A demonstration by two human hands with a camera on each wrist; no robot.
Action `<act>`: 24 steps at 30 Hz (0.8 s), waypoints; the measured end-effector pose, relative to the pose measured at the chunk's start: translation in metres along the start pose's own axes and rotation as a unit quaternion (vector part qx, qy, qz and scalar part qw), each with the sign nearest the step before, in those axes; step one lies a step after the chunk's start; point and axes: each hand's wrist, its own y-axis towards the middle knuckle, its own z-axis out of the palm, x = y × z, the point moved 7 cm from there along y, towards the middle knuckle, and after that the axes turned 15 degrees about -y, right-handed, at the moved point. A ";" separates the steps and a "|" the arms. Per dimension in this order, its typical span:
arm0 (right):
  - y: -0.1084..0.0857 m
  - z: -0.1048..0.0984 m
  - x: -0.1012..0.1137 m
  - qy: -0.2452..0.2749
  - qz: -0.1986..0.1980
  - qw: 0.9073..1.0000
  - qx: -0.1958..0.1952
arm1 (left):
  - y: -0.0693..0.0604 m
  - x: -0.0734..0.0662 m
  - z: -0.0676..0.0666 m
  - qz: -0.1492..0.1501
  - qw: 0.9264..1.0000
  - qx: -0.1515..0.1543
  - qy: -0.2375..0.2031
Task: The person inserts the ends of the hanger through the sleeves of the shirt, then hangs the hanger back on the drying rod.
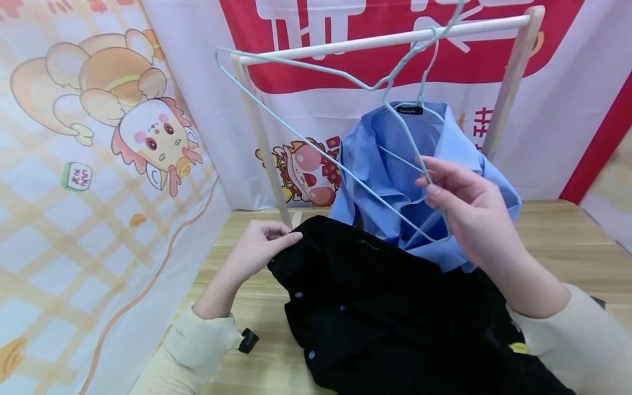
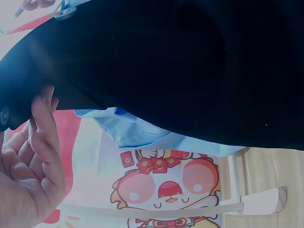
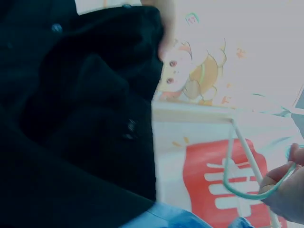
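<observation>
A black buttoned shirt (image 1: 365, 307) spreads over the near table, its collar edge lifted at the left. My left hand (image 1: 259, 247) pinches that edge between thumb and fingers; the left wrist view shows the same hand (image 2: 33, 161) beside the dark cloth. Up at the right, my right hand (image 1: 469, 208) holds a light green wire hanger (image 1: 316, 144) by one end, tilted above the shirt. In the right wrist view the fingers curl round the hanger's bend (image 3: 251, 194). The hanger and the black shirt are apart.
Behind, a blue shirt (image 1: 365, 142) hangs on another hanger from the white rail (image 1: 385, 39) of a wooden rack. A small black object (image 1: 248, 340) lies on the wooden table (image 1: 568, 236) near my left sleeve. Printed cloth (image 1: 99, 230) walls the left side and back.
</observation>
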 end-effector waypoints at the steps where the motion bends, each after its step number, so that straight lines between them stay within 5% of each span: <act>1: -0.002 0.002 -0.001 0.021 -0.015 1.000 -0.007 | 0.001 0.000 0.000 0.003 1.000 0.000 0.000; 6: -0.012 0.012 -0.003 0.091 -0.050 0.995 -0.009 | 0.003 -0.001 -0.002 0.014 1.000 -0.006 0.002; 13: -0.026 0.037 0.005 -0.018 -0.038 0.998 0.040 | 0.000 -0.008 -0.004 0.021 0.999 -0.043 0.011; 20: -0.023 0.043 0.016 0.045 -0.062 0.995 0.060 | -0.002 -0.020 -0.001 0.050 0.997 -0.058 0.011; 24: -0.021 0.052 0.021 0.008 -0.032 0.996 0.084 | -0.003 -0.025 0.001 0.061 0.996 -0.057 0.018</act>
